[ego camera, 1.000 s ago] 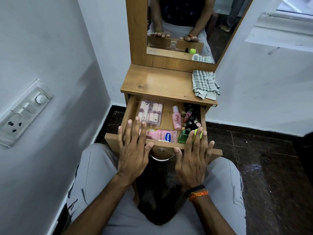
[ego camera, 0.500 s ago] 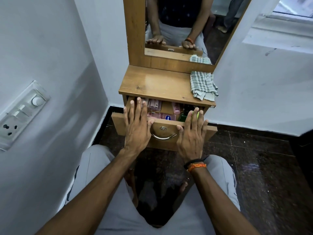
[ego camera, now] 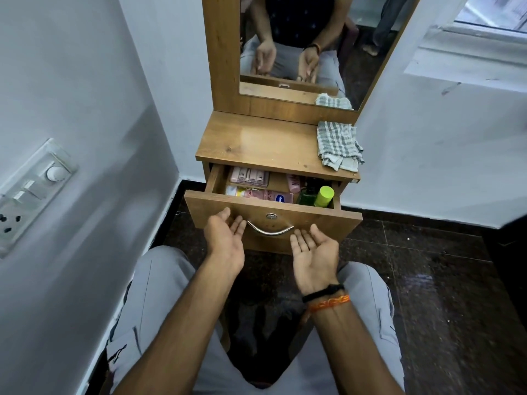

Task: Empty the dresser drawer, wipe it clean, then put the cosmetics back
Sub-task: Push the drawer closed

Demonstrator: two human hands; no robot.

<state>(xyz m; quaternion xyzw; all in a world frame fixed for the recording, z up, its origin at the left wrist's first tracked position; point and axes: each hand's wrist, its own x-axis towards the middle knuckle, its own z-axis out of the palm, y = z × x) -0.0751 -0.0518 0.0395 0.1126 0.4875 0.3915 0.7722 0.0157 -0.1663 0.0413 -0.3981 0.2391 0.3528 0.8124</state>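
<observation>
The drawer (ego camera: 273, 220) was seen partly open, with both hands held just in front of its face and nothing gripped. The left hand (ego camera: 225, 240) was turned palm inward, fingers loosely spread, its fingertips near the left end of the handle (ego camera: 270, 230). The right hand (ego camera: 313, 246) was palm up, fingers relaxed and slightly apart, just below the handle's right end. No contact with the handle could be made out.

For the step in hand (probably a pull or push on the drawer, hard to call), the handle would best be taken at its middle and the drawer moved straight, so it wouldn't rack on its runners and nothing inside would get tipped.

Counts, as far as could be seen: one clear case (ego camera: 249, 176) of pink tubes at the back left, one flat pink tube (ego camera: 265, 195) along the front, one small pink bottle (ego camera: 293, 183), one green bottle (ego camera: 316, 196) with a lime cap. Darker bits behind it couldn't be counted. One checked cloth (ego camera: 339, 146) was lying on the dresser top (ego camera: 256, 143), one mirror (ego camera: 299, 47) above.
</observation>
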